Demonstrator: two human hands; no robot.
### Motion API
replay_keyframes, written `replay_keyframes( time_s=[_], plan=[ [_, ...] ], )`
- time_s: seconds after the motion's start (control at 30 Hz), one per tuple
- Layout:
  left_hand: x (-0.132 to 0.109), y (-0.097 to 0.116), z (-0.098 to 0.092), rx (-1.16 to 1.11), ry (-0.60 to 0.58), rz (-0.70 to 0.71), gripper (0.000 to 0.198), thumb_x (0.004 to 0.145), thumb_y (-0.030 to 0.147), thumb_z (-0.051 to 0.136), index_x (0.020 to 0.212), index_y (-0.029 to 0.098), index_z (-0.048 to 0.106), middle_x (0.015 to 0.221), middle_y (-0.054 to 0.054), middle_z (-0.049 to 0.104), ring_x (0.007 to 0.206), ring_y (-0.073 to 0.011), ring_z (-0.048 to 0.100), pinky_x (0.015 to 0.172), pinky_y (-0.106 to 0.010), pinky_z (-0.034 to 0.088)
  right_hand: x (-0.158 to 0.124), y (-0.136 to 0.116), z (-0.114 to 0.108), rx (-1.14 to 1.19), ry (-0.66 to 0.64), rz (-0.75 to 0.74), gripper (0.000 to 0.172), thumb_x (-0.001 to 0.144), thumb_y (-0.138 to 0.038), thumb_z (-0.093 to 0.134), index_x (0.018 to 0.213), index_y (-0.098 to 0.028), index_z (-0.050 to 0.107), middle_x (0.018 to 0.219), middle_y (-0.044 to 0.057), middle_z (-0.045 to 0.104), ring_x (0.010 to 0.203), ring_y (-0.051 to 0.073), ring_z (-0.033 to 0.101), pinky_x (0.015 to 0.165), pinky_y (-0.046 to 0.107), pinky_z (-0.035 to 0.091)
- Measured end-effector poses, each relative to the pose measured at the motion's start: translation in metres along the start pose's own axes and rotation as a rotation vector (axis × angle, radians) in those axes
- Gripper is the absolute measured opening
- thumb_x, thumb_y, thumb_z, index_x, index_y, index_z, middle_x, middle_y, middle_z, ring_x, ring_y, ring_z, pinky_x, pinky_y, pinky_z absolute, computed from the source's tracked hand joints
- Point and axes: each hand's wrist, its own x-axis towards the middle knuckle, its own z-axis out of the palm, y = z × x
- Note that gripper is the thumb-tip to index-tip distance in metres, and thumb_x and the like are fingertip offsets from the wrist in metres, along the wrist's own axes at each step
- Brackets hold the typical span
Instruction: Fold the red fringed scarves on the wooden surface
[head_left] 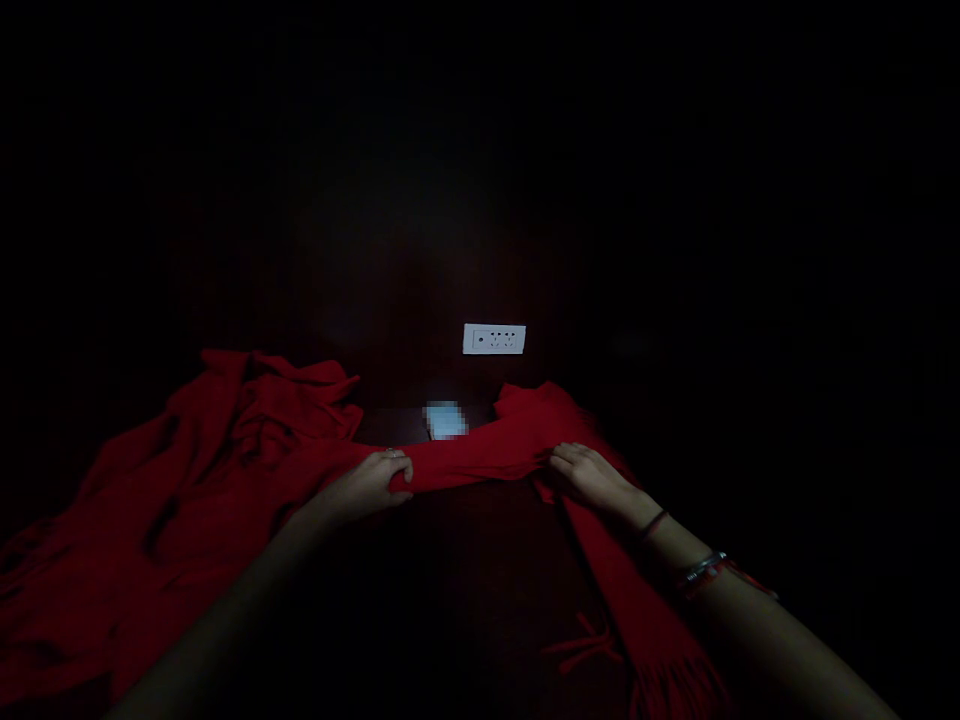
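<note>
A long red fringed cloth (480, 450) stretches between my two hands in the head view. My left hand (379, 480) is closed on its lower edge, left of the middle. My right hand (589, 473) grips the cloth farther right, fingertips partly hidden in the fabric. Much of the cloth lies bunched and wrinkled at the left. From my right hand the other end slopes down to the lower right, ending in fringe tassels.
Behind the stretched cloth lies a small pale, pixelated item (446, 420) on a dark surface (394, 425). Above it, a white socket plate (494, 339) is on the dark wall. The surroundings are very dark.
</note>
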Motion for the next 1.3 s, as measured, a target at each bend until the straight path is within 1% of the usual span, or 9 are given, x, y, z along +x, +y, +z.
replay_keyframes(
  time_s=[0.2, 0.4, 0.53, 0.67, 0.8, 0.93, 1.03, 1.13, 1.3],
  plan=[
    [-0.003, 0.007, -0.005, 0.171, 0.017, -0.081, 0.021, 0.083, 0.023, 0.042, 0.102, 0.018, 0.049, 0.099, -0.009, 0.061, 0.086, -0.0221, 0.059, 0.074, -0.031, 0.042, -0.002, 0.008, -0.011, 0.118, 0.254, 0.035, 0.024, 0.089, -0.020, 0.033, 0.093, -0.016, 0.056, 0.095, 0.011, 0.059, 0.083, 0.018, 0.053, 0.074, 0.031, 0.046],
    [-0.002, 0.004, -0.013, 0.261, 0.017, 0.020, 0.019, 0.086, 0.025, 0.037, 0.087, 0.018, 0.055, 0.092, -0.008, 0.063, 0.081, -0.0207, 0.058, 0.072, -0.029, 0.041, -0.008, 0.008, -0.012, 0.253, 0.237, 0.110, 0.027, 0.088, -0.023, 0.032, 0.088, -0.018, 0.058, 0.077, 0.009, 0.061, 0.072, 0.019, 0.055, 0.069, 0.033, 0.048],
    [-0.003, 0.006, -0.022, 0.105, 0.076, 0.065, 0.022, 0.086, 0.029, 0.036, 0.081, 0.018, 0.055, 0.086, -0.005, 0.061, 0.079, -0.0174, 0.056, 0.073, -0.026, 0.041, -0.005, 0.012, -0.020, 0.323, 0.333, 0.251, 0.025, 0.088, -0.029, 0.037, 0.097, -0.019, 0.058, 0.089, 0.010, 0.064, 0.080, 0.020, 0.060, 0.073, 0.033, 0.048],
    [-0.007, 0.013, -0.052, -0.034, 0.300, 0.005, 0.027, 0.083, 0.035, 0.035, 0.082, 0.018, 0.056, 0.086, -0.004, 0.060, 0.083, -0.0182, 0.055, 0.079, -0.029, 0.040, 0.011, 0.020, -0.054, 0.374, 0.376, 0.314, 0.026, 0.086, -0.033, 0.042, 0.097, -0.018, 0.060, 0.092, 0.009, 0.064, 0.083, 0.019, 0.060, 0.074, 0.031, 0.048],
    [-0.010, 0.019, -0.100, -0.115, 0.512, -0.070, 0.030, 0.078, 0.042, 0.040, 0.079, 0.017, 0.057, 0.084, -0.004, 0.061, 0.083, -0.0192, 0.054, 0.079, -0.030, 0.039, 0.032, 0.028, -0.105, 0.383, 0.336, 0.253, 0.023, 0.085, -0.031, 0.046, 0.089, -0.016, 0.063, 0.085, 0.007, 0.064, 0.079, 0.017, 0.060, 0.070, 0.028, 0.047],
    [-0.013, 0.020, -0.144, -0.188, 0.459, -0.144, 0.032, 0.070, 0.046, 0.048, 0.079, 0.016, 0.058, 0.079, -0.002, 0.062, 0.076, -0.0174, 0.054, 0.070, -0.027, 0.039, 0.044, 0.034, -0.141, 0.308, 0.300, 0.179, 0.018, 0.083, -0.023, 0.046, 0.083, -0.016, 0.063, 0.083, 0.007, 0.063, 0.076, 0.016, 0.058, 0.069, 0.027, 0.045],
    [-0.016, 0.022, -0.164, -0.181, 0.369, -0.190, 0.032, 0.066, 0.044, 0.050, 0.078, 0.016, 0.058, 0.076, -0.001, 0.062, 0.074, -0.0161, 0.054, 0.069, -0.026, 0.039, 0.048, 0.036, -0.150, 0.245, 0.165, 0.104, 0.019, 0.080, -0.012, 0.042, 0.077, -0.014, 0.061, 0.078, 0.007, 0.061, 0.069, 0.014, 0.056, 0.064, 0.024, 0.043],
    [-0.022, 0.026, -0.176, -0.186, 0.417, -0.160, 0.032, 0.066, 0.044, 0.047, 0.077, 0.016, 0.058, 0.075, 0.001, 0.061, 0.073, -0.0134, 0.053, 0.068, -0.024, 0.038, 0.050, 0.035, -0.150, 0.208, 0.106, 0.124, 0.019, 0.075, -0.006, 0.040, 0.073, -0.013, 0.057, 0.076, 0.007, 0.058, 0.064, 0.012, 0.052, 0.060, 0.022, 0.040],
    [-0.030, 0.033, -0.187, -0.128, 0.494, -0.095, 0.038, 0.068, 0.046, 0.038, 0.084, 0.018, 0.059, 0.073, 0.004, 0.061, 0.070, -0.0099, 0.051, 0.062, -0.022, 0.036, 0.050, 0.027, -0.138, 0.285, 0.302, 0.238, 0.017, 0.069, -0.006, 0.043, 0.081, -0.016, 0.049, 0.073, 0.002, 0.051, 0.062, 0.012, 0.047, 0.058, 0.022, 0.038]
  ],
)
